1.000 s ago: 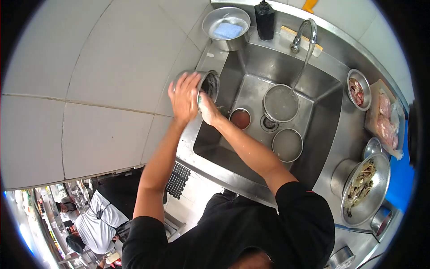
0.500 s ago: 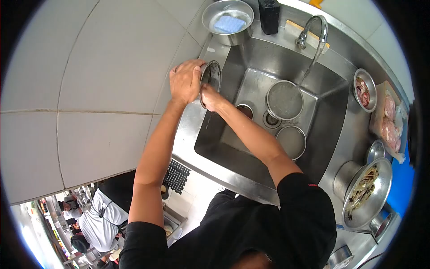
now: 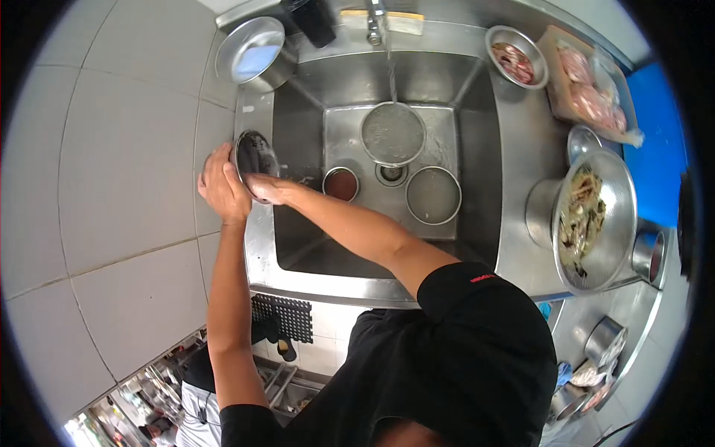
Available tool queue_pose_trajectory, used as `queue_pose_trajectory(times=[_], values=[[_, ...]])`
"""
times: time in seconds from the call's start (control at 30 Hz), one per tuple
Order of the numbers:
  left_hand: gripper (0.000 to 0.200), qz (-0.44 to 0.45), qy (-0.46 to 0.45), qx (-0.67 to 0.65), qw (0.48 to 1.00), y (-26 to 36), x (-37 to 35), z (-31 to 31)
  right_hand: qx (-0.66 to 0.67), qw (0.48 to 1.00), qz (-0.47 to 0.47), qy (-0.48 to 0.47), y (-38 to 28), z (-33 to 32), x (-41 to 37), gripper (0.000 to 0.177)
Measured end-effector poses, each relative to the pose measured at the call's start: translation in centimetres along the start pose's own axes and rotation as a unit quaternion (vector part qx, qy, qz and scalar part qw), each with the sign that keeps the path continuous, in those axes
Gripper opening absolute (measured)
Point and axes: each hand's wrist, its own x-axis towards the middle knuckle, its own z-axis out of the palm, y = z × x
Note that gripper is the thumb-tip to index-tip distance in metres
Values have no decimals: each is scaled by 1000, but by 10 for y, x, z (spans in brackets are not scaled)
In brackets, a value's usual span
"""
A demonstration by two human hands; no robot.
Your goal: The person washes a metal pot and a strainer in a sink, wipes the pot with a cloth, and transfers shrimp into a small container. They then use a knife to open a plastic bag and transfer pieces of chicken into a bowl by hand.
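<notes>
A round metal bowl [image 3: 258, 155] is held tilted on its side at the sink's left edge, its wet, dark-looking inside facing the basin. My left hand [image 3: 223, 184] is closed around its outer side, by the tiled wall. Against the lower inside of the bowl is my right hand [image 3: 266, 188], its fingers curled and partly hidden; what they hold, if anything, I cannot make out. In the sink [image 3: 313, 257], water from the tap [image 3: 377, 26] runs into a water-filled round container [image 3: 393, 134]. Another filled container [image 3: 433, 195] and a small one with reddish-brown contents [image 3: 341, 184] stand near the drain [image 3: 392, 174].
A metal pot [image 3: 279, 68] with a blue sponge [image 3: 257, 61] stands at the back left. On the right counter are a bowl of reddish pieces [image 3: 514, 62], a tub of bagged meat [image 3: 592, 89] and a large strainer bowl [image 3: 625, 201] of scraps. A person [image 3: 201, 413] is behind, lower left.
The view has turned and shifted, so the sink sits straighter. Both hands keep to the bowl at the left edge. My right hand stays at its lower inside.
</notes>
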Motion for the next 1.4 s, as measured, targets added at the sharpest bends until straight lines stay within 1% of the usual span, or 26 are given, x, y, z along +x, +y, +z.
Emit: queue_pose_trajectory(times=[0.03,0.07,0.13,0.17,0.2,0.23,0.27,0.33,0.37,0.47,0.5,0.53,0.57,0.6,0.67,0.7,0.83,0.93,1.03,1.1,1.13,1.17,1.2,1.27,1.33,1.4], values=[[43,7,12,9,1000,9,-2,1,241,970,30,4,-12,7,-14,66],[43,14,25,17,999,18,-4,3,384,922,52,4,-25,2,-25,65],[40,32,18,52,998,57,-12,11,514,854,78,-22,-44,-26,-54,64],[38,32,17,55,998,74,-16,15,516,852,80,-33,-47,-39,-66,64],[33,15,21,28,999,82,-21,22,491,864,40,-102,-28,-50,-64,55],[26,16,-16,-10,1000,86,-22,22,440,895,39,-53,-34,-62,-82,46],[28,-10,-143,-6,990,97,-15,4,373,926,34,-46,-29,-81,-100,39],[26,-45,-227,-164,959,96,3,-12,257,965,26,-51,-23,-114,-128,30],[26,-42,-225,-169,959,92,10,-2,210,975,20,-63,-21,-127,-138,29],[39,145,-18,-252,957,91,21,33,-43,996,-22,-79,-52,-143,-171,31],[46,33,-246,-352,903,93,23,36,-138,987,-32,-82,-64,-145,-174,38],[54,-73,-455,-421,781,93,30,38,-196,977,-35,-71,-69,-151,-166,45],[54,-53,-457,-338,821,87,36,45,-254,965,-38,-59,-75,-157,-159,52],[54,-49,-451,-346,821,85,33,49,-311,948,-38,-48,-80,-163,-152,59],[55,-145,-317,-363,864,77,17,53,-332,934,-39,122,-76,-188,-105,71],[55,-141,-312,-370,864,72,11,60,-365,909,-44,198,-76,-203,-78,77],[53,-242,-244,-457,821,65,-13,71,-538,757,168,331,-137,-183,-48,92],[50,-256,-264,-500,784,50,-22,84,-575,680,228,394,-121,-227,-13,88],[54,-259,-254,-449,817,41,-20,87,-639,626,185,407,-86,-265,-15,49],[56,-228,-215,-422,851,37,-13,89,-666,614,177,384,-114,-251,-53,43],[58,-197,-176,-410,873,34,-11,95,-624,656,196,376,-118,-255,-61,47],[54,-221,-261,-407,847,26,-6,103,-601,677,206,371,-114,-250,-64,49],[54,-223,-265,-408,845,24,-1,112,-577,697,217,366,-111,-245,-67,51],[50,-177,-188,-486,835,39,10,127,-471,752,74,454,-94,-214,-94,47],[46,-164,-187,-491,835,60,24,129,-403,816,-139,391,-58,-167,-113,47],[43,-164,-222,-444,852,71,36,157,-558,683,-207,423,-26,-134,-119,42]])
